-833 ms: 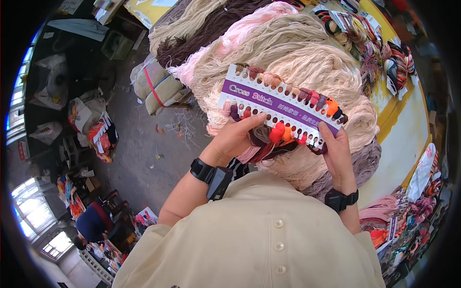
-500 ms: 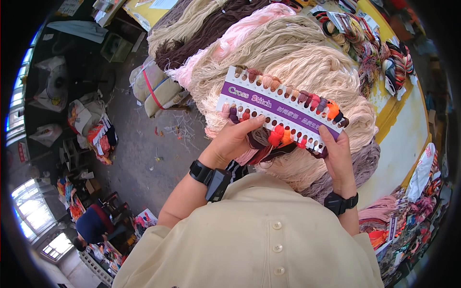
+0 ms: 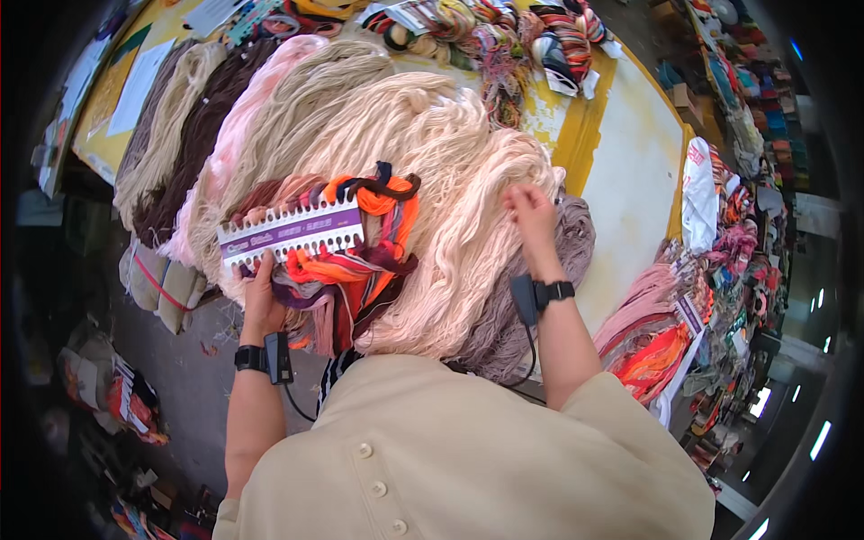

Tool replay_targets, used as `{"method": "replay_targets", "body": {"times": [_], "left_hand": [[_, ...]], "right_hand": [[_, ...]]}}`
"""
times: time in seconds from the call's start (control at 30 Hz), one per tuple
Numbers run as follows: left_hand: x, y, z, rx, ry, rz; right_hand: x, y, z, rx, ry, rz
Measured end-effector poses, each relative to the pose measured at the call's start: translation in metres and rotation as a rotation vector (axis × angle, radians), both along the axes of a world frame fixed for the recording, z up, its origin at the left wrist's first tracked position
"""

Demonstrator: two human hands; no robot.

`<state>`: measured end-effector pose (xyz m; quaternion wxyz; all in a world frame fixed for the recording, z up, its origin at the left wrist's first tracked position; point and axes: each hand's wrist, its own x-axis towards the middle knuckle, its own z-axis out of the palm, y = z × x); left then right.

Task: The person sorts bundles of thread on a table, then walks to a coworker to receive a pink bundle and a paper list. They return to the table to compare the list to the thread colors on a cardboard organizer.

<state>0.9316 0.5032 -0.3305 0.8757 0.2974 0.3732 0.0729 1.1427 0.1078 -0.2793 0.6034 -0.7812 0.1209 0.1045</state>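
A thread card (image 3: 290,231) lies at the left on the yarn heap (image 3: 423,180); small skeins (image 3: 504,36) lie beyond, probably on the table (image 3: 630,171).

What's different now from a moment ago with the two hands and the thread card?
The right hand let go of the thread card and moved right onto the cream yarn hanks. The left hand still holds the card, its orange threads hanging.

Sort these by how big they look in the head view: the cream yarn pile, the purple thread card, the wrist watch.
1. Cream yarn pile, by far the largest.
2. Purple thread card.
3. Wrist watch, smallest.
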Motion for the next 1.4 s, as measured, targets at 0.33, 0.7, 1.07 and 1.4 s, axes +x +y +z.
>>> {"method": "replay_targets", "body": {"times": [0.33,0.7,1.07,1.4], "left_hand": [[0.016,-0.007,0.010,0.051,0.119,-0.104],[0.003,0.013,-0.008,0.093,0.172,-0.118],[0.009,0.003,0.015,0.028,0.229,-0.135],[0.005,0.010,-0.007,0.130,0.242,-0.134]], "right_hand": [[0.088,-0.075,-0.046,-0.602,-0.429,-0.068],[0.080,-0.070,-0.044,-0.592,-0.420,-0.098],[0.069,-0.064,-0.025,-0.724,-0.349,-0.040],[0.098,-0.086,-0.043,-0.991,-0.357,0.092]]}}
